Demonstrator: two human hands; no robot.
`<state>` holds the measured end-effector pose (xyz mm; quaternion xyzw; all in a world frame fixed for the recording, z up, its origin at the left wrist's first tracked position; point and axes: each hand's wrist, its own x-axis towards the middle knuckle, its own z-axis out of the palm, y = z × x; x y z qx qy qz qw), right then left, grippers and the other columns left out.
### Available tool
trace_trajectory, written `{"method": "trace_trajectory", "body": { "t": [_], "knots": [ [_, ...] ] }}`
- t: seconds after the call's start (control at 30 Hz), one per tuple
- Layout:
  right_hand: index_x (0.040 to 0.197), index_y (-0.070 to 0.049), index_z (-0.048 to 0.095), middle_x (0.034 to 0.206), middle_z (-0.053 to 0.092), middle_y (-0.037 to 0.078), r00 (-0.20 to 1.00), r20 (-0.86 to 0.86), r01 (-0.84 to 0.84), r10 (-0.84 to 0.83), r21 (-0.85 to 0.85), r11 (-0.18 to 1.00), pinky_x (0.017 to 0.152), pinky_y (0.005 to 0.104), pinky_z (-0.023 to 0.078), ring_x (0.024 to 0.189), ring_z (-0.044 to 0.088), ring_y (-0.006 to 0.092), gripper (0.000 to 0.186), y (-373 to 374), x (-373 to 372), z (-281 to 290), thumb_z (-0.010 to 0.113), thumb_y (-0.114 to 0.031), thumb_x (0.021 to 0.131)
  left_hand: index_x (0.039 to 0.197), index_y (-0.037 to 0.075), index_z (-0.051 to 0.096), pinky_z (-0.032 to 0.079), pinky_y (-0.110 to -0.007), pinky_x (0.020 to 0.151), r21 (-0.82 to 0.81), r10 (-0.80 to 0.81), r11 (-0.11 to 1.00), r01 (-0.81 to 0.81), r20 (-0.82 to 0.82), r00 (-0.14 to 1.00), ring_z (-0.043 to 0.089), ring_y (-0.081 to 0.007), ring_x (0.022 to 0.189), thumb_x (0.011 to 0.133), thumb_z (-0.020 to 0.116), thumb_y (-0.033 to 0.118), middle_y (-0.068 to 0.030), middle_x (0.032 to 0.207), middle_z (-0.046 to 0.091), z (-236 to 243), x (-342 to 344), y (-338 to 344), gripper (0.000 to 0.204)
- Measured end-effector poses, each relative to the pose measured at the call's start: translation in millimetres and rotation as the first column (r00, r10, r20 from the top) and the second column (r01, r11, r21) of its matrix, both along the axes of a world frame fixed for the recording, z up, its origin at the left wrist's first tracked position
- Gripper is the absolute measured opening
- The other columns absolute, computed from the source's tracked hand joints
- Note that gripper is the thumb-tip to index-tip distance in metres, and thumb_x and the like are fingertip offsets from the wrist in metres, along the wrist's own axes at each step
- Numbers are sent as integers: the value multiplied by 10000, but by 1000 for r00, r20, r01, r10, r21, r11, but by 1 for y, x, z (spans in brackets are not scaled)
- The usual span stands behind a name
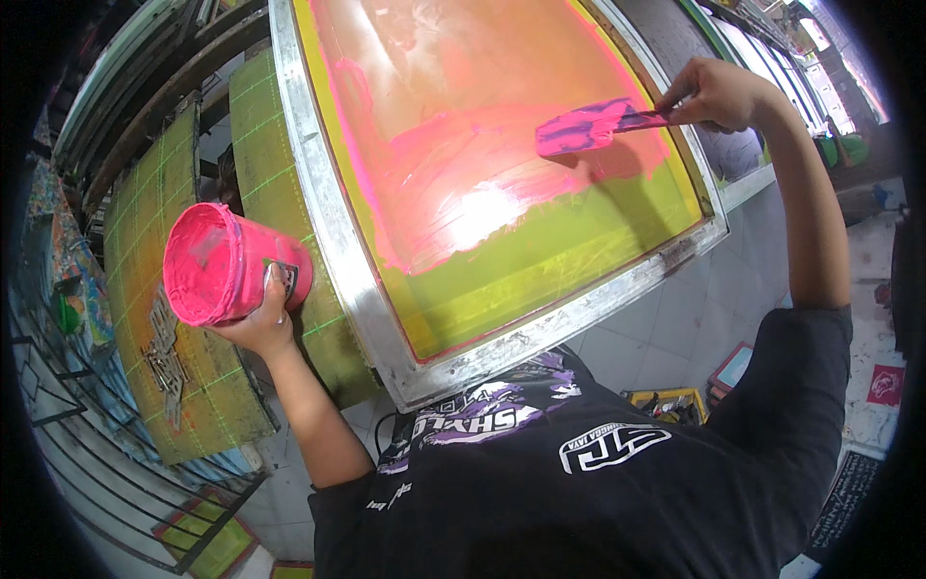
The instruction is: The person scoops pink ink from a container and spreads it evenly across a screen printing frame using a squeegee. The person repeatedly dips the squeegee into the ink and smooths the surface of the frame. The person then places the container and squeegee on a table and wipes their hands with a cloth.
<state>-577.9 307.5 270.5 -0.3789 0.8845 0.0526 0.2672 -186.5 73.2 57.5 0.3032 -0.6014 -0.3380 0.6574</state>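
Note:
My left hand (265,323) grips a pink bucket (285,256) coated inside with pink paint, tilted toward me at the screen's left. My right hand (714,95) holds a flat spatula (569,135) by its thin handle, its blade smeared pink and purple, over the upper right of a screen mesh (453,304). The mesh is set in a silver metal frame (579,294). Thick pink paint (415,183) is spread across the mesh's middle, with a paler orange-pink area above it and yellow-green along the bottom.
Green gridded boards (145,241) lie at the left, one bearing metal pieces (169,367). A black metal rack (106,482) is at lower left. Another framed screen (748,174) sits at upper right. A yellow crate (656,400) of items is on the tiled floor (627,338).

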Motion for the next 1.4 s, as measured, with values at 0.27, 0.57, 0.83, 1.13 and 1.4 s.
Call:
{"method": "trace_trajectory", "body": {
  "t": [0.27, 0.57, 0.83, 1.13, 1.4],
  "knots": [
    [1016, -67, 679, 457, 438, -21, 998, 55, 8, -9, 29, 1000, 337, 240, 274, 351, 387, 70, 278, -46, 12, 3, 636, -154, 755, 1306, 27, 305, 410, -394, 957, 67, 26, 997, -23, -45, 999, 486, -245, 1111, 513, 794, 59, -135, 1245, 438, 0, -4, 3, 932],
    [1003, -79, 679, 460, 428, -28, 990, 58, -132, 128, 76, 988, 338, 231, 272, 362, 372, 61, 255, -91, 31, 5, 613, -169, 774, 1286, 17, 317, 443, -377, 930, 2, 20, 1000, -20, -45, 999, 513, -238, 1076, 527, 785, -7, -141, 1219, 458, -2, -1, 2, 892],
    [1002, -44, 671, 497, 455, -37, 945, 226, -171, 237, -279, 945, 359, 226, 294, 401, 391, 40, 241, -64, 16, -11, 618, -154, 794, 1276, 18, 322, 471, -390, 900, -5, 81, 997, -81, 61, 995, 531, -246, 1051, 566, 781, -27, -146, 1202, 475, -10, 7, -4, 846],
    [968, -53, 699, 559, 556, -19, 987, -132, 109, -91, 135, 985, 400, 216, 382, 430, 479, 57, 267, 88, -50, 17, 683, -108, 708, 1255, 3, 361, 553, -366, 754, -12, -147, 989, 147, -104, 984, 587, -240, 944, 616, 731, -103, -153, 1144, 525, -16, 13, -12, 746],
    [948, -81, 706, 527, 541, 21, 992, -88, -88, 92, 49, 995, 390, 256, 362, 408, 468, 100, 216, 74, -45, -14, 667, -175, 757, 1201, -11, 396, 551, -325, 735, 89, -101, 991, 104, -34, 994, 616, -215, 858, 630, 739, -75, -154, 1070, 567, -5, 6, -4, 669]
  ]
}}
